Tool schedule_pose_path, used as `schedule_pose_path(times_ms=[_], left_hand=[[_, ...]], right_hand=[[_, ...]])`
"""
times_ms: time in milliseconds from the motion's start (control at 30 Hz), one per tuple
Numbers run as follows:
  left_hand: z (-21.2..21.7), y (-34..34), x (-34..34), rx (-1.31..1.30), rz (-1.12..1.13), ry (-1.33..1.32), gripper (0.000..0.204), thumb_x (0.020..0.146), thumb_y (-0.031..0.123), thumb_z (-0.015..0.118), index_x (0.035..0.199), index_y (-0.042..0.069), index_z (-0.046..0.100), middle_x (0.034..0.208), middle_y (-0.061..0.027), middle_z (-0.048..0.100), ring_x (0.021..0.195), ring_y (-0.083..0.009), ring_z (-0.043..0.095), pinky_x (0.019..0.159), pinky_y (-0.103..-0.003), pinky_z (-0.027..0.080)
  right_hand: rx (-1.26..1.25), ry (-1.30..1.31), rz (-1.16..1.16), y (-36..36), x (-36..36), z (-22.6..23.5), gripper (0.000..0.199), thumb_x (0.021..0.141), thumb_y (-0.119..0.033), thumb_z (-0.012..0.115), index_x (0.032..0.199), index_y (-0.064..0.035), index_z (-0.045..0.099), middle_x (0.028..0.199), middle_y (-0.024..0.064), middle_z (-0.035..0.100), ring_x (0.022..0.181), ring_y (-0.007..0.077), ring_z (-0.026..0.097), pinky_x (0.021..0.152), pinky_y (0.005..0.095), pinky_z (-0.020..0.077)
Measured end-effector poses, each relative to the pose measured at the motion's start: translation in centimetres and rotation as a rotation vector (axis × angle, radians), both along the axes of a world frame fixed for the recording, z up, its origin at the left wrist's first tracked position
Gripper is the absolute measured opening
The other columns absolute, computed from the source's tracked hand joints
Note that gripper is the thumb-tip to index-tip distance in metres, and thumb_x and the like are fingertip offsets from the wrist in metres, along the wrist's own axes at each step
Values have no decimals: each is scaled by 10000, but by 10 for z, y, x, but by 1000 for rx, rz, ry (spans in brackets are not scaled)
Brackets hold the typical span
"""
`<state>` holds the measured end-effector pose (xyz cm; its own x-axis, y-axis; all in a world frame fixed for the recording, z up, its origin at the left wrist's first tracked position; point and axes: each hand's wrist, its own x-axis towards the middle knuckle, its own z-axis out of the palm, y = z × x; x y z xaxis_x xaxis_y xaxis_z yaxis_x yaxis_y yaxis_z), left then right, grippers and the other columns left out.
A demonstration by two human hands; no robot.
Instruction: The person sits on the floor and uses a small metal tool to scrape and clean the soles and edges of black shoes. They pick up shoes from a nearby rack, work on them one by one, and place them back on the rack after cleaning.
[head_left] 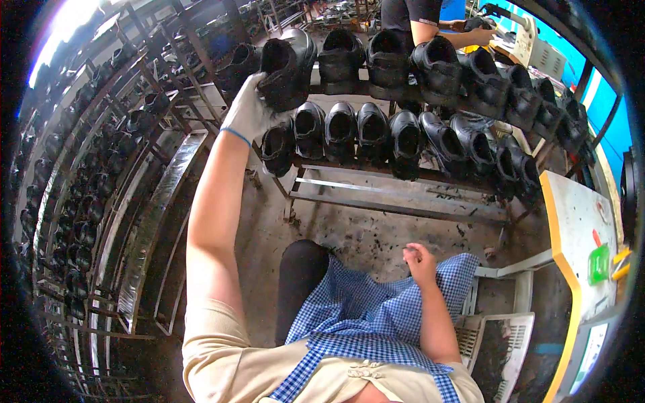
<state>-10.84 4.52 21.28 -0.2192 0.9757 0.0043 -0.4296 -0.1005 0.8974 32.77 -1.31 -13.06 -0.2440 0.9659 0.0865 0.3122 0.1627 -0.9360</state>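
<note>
My left hand, in a white glove, reaches up to the left end of the shoe rack. Its fingers are closed on a black shoe, held with the heel toward me. Close beside that shoe stand another black shoe on the left and more on the right, along the upper tier. Below the glove, a lower-tier shoe sits near my wrist. My right hand is bare and hovers over my blue checked apron. Its fingers are loosely bent and apart, with nothing visible in them.
A two-tier metal rack of black shoes spans the front. More loaded racks line the left. On the right are a yellow-edged worktable with a green container, and a pale plastic crate. A person works behind the rack.
</note>
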Motion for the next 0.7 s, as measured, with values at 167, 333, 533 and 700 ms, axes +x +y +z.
schedule_pose_path(times_ms=[167,333,533,700], left_hand=[[-18,55,-54,-15,394,80,412,946,400,586,1202,76,575,1047,-87,648,856,-244,646,747,-424,585],[-27,52,-79,108,864,995,344,876,294,683,1139,75,651,1057,-96,646,976,-237,638,846,-356,526],[13,30,-74,132,1343,2077,613,830,318,678,1392,195,468,1319,-98,559,1250,-269,499,1048,-467,375],[24,18,-82,-517,940,2183,553,834,354,660,1342,184,523,1243,-109,609,1232,-272,525,1122,-536,262]], right_hand=[[-37,-11,44,-3,-7,3,266,875,-215,706,1029,-2,660,803,92,711,716,137,676,675,278,522],[-84,54,64,-2,-6,-2,282,876,-212,703,1021,25,653,809,95,712,716,139,677,674,281,526],[-73,18,41,-2,-4,2,267,886,-223,694,1008,13,664,795,88,713,705,152,683,654,285,529],[-85,-127,58,-1,-6,1,256,891,-253,688,983,-14,683,768,72,714,670,155,681,650,290,530]])
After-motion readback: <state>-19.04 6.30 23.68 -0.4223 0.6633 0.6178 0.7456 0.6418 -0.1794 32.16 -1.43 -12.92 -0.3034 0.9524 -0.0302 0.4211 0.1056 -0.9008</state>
